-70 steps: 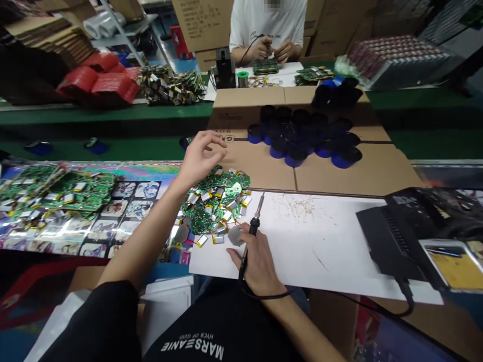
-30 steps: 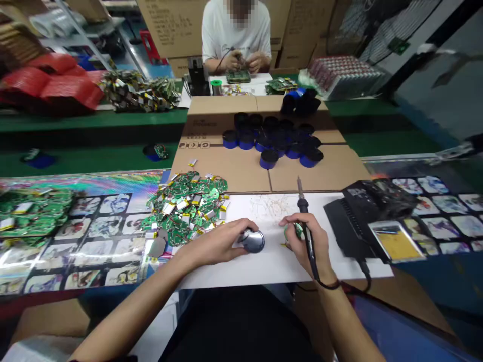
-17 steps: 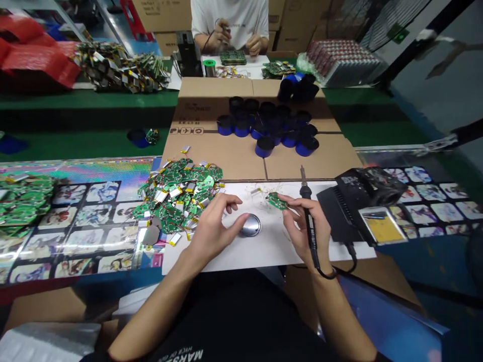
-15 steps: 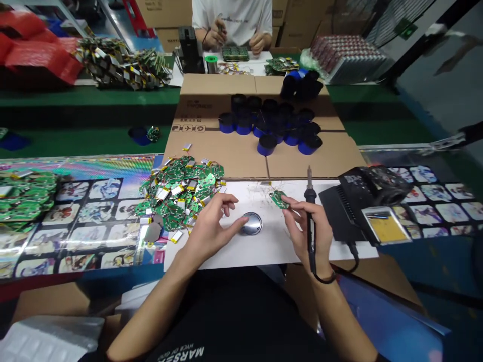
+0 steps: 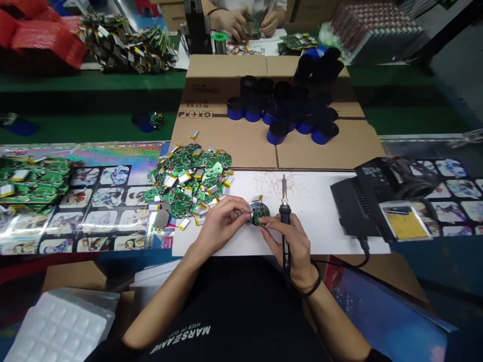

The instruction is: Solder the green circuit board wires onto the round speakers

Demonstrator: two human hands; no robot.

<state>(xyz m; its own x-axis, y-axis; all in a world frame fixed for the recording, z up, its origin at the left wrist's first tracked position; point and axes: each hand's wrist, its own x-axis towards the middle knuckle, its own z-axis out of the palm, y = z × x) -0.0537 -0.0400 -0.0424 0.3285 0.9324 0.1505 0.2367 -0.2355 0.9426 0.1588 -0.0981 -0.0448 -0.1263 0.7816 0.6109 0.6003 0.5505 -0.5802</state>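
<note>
My left hand (image 5: 222, 223) pinches the near edge of a round metal disc (image 5: 252, 206) with thumb and fingers. A small green circuit board (image 5: 259, 217) lies over the disc, partly covering it, with my right fingertips on it. Within the grasp of my right hand (image 5: 292, 246) is also a soldering iron (image 5: 286, 221), held upright with its tip pointing away from me. A small battery (image 5: 257, 198) shows just beyond the disc. To the left of my left hand spreads a heap of green circuit boards with batteries (image 5: 192, 181).
Behind the white work sheet (image 5: 317, 201) lies a flat cardboard (image 5: 226, 151) bearing several blue-black cups (image 5: 277, 131). A soldering station (image 5: 350, 206) with a yellow sponge tray (image 5: 405, 221) stands at right. Across the table are another person's hands (image 5: 241, 25).
My right hand has brought the circuit board left onto the disc, carrying the soldering iron along. My left fingers have closed at the disc's edge. The camera view has tilted down.
</note>
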